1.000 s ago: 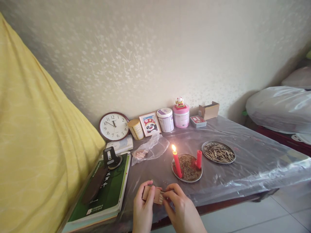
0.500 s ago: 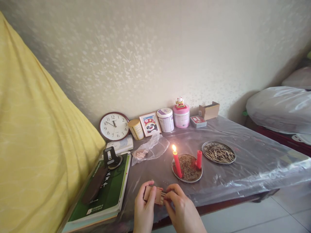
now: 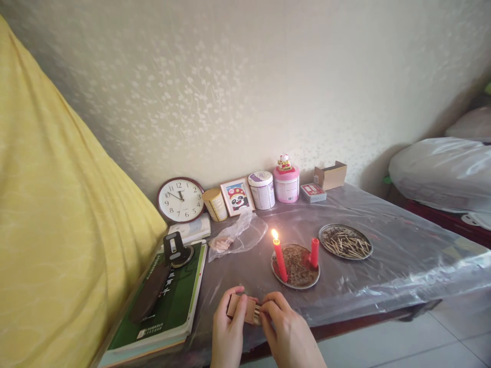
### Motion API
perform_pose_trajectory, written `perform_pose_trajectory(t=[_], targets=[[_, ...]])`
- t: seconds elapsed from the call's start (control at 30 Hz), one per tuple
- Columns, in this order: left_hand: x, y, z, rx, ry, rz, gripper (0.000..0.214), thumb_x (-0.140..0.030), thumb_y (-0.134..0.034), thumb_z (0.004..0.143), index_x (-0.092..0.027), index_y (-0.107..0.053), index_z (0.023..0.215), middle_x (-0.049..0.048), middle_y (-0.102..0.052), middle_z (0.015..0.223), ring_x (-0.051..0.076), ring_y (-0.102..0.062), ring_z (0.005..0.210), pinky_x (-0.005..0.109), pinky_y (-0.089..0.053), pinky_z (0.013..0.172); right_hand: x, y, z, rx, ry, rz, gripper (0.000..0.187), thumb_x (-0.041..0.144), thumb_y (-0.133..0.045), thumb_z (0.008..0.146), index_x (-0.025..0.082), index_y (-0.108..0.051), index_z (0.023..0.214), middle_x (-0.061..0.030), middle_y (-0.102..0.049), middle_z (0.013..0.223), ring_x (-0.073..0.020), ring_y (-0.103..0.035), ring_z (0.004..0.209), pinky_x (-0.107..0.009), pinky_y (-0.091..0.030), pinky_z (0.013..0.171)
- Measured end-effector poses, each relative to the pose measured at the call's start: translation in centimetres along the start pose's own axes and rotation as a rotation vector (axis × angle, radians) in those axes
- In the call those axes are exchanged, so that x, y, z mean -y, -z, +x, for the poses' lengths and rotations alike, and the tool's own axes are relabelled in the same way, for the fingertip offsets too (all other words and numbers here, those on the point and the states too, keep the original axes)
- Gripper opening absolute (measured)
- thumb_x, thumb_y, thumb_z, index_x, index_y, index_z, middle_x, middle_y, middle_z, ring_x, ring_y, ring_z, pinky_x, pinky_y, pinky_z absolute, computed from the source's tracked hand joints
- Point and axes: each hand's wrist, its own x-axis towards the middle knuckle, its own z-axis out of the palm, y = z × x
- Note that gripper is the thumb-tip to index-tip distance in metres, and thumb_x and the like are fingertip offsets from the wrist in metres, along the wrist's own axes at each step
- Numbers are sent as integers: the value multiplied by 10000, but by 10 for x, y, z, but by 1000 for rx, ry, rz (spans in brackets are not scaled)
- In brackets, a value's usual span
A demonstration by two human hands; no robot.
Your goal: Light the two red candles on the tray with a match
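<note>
My left hand (image 3: 226, 329) grips a small brown matchbox (image 3: 241, 308) near the table's front edge, fingers wrapped over its left end. My right hand (image 3: 286, 332) pinches at the box's open right end, where match sticks show; what its fingertips hold is hidden. Just beyond the hands stands a round metal plate (image 3: 295, 278) with a lit red candle (image 3: 280, 258) on its left and a shorter unlit red candle (image 3: 314, 252) on its right. A second metal plate (image 3: 345, 242) holding several match sticks lies further right.
A green book (image 3: 164, 301) with a dark case and a phone stand lies at the left. A clear plastic bag (image 3: 240, 235), a wall clock (image 3: 180, 199), tins, a framed picture and small boxes line the wall. Plastic sheeting covers the table (image 3: 402, 266). Yellow cloth (image 3: 57, 230) hangs at left.
My right hand's fingers have closed in tighter on the open end of the matchbox. The box and left hand have barely moved. The candle flame still burns.
</note>
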Motion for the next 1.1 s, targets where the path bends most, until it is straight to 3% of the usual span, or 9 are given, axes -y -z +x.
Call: perform_pose_trajectory(t=[0.2,0.4,0.63,0.87,1.1], targets=[[2,3,2,-12,-15,-5,428,-512,-684,706,-171,-625,957,103,-738,837,274,-687,779,349,-529,704,-1,1,-1,-35,44,-8,236,130,-396,944,182,-582,809,-40,-580,873,-149,-619,644,-250,-506,614],[13,4,4,52,94,-206,400,-462,-676,754,-189,-568,1026,95,-734,841,279,-689,793,352,-538,654,1,3,1,-80,54,17,283,210,-324,988,192,-556,826,-42,-581,889,-142,-615,659,-235,-491,617],[10,7,8,-58,158,-363,404,-406,-718,734,-176,-548,1019,74,-710,785,208,-656,643,291,-501,545,-1,9,0,-95,-13,61,291,274,-309,992,204,-539,828,-35,-589,851,-150,-595,663,-240,-458,626],[6,5,8,-109,157,-482,317,-350,-722,743,-167,-589,964,35,-676,778,163,-619,623,265,-473,532,6,14,3,-51,-316,527,262,374,-368,973,202,-524,850,5,-629,702,-128,-577,631,-202,-410,602],[10,-3,0,-25,195,-467,348,-415,-681,775,-184,-587,1017,50,-688,808,201,-648,704,275,-475,576,9,6,3,-18,-311,713,286,407,-385,961,192,-524,835,-14,-665,720,-132,-604,637,-204,-424,603]])
